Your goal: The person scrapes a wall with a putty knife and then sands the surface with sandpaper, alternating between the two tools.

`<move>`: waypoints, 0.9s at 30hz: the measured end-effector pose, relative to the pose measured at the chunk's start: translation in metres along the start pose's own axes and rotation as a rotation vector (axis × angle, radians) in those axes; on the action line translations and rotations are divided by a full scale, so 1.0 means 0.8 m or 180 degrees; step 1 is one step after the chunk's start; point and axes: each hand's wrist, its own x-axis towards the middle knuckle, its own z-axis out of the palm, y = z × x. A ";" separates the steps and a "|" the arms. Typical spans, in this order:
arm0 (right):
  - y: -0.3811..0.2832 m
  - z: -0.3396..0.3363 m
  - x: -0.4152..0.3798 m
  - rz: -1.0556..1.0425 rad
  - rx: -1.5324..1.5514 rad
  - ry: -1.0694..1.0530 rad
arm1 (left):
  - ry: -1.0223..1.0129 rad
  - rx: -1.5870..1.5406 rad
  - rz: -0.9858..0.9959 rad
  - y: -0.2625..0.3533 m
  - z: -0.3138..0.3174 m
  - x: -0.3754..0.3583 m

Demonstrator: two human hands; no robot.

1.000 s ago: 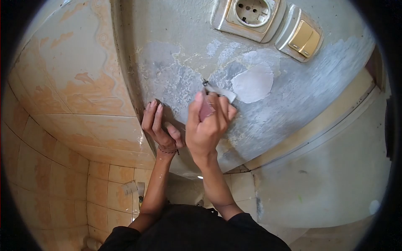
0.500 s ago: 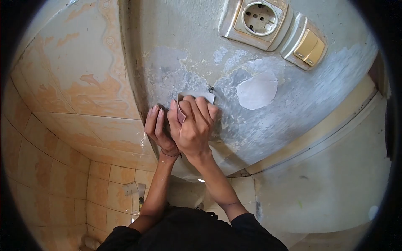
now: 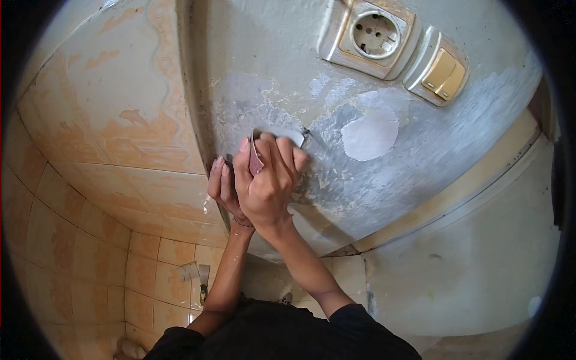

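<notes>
While the right hand (image 3: 267,186) presses a folded piece of sandpaper (image 3: 277,135) flat against the wall (image 3: 420,150), its fingers (image 3: 282,157) are curled over the sheet and clamp it, with the thumb (image 3: 242,165) on the left edge, where the reddish side of the paper shows. A pale strip of the sandpaper projects beyond the fingertips, just left of a small dark screw or nail (image 3: 305,132) set in the plaster. Partly hidden behind the right hand, the left hand (image 3: 221,186) lies with its fingers (image 3: 217,174) extended and close together, flat on the wall beside the corner where the plaster meets the tiled wall (image 3: 108,138) on the left; it holds nothing. A thin dark band circles the left wrist (image 3: 241,223). Grey and whitish scraped areas cover the plaster, and a smooth pale filler patch (image 3: 370,133) lies to the right of the sandpaper, well apart from it. Farther up and to the right are a socket (image 3: 373,37) and, just beside it, a light switch (image 3: 443,71). Near the bottom, by the left forearm, a scraper-like tool (image 3: 203,279) rests against the tiles.
</notes>
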 end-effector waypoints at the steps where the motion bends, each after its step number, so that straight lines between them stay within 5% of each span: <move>1: -0.002 0.000 -0.005 0.0030 0.0034 -0.0105 | -0.0152 0.0122 -0.0015 -0.002 0.001 0.000; 3: -0.004 0.008 -0.005 0.0029 0.0026 -0.0092 | -0.0283 0.0262 -0.0042 -0.009 0.010 -0.004; 5: -0.005 0.010 0.016 -0.0047 0.0101 0.0138 | 0.0464 -0.0615 0.0163 -0.016 0.021 -0.009; 12: -0.013 0.004 0.005 0.0098 0.0167 -0.0225 | 0.0441 -0.0410 0.0217 -0.005 0.025 -0.008; 14: -0.013 0.004 0.026 0.0077 0.0217 -0.0082 | 0.1009 -0.1300 -0.0855 0.035 0.030 0.003; 15: -0.013 0.004 0.037 0.0075 0.0269 0.0066 | 0.1001 -0.1312 -0.0848 0.023 0.029 0.002; 17: -0.015 0.005 0.039 0.0065 0.0276 0.0015 | 0.0547 -0.0629 0.0268 -0.012 0.021 -0.001; 27: -0.025 0.004 0.069 -0.0119 0.0122 -0.0186 | 0.0318 0.0104 0.0255 0.017 -0.001 0.022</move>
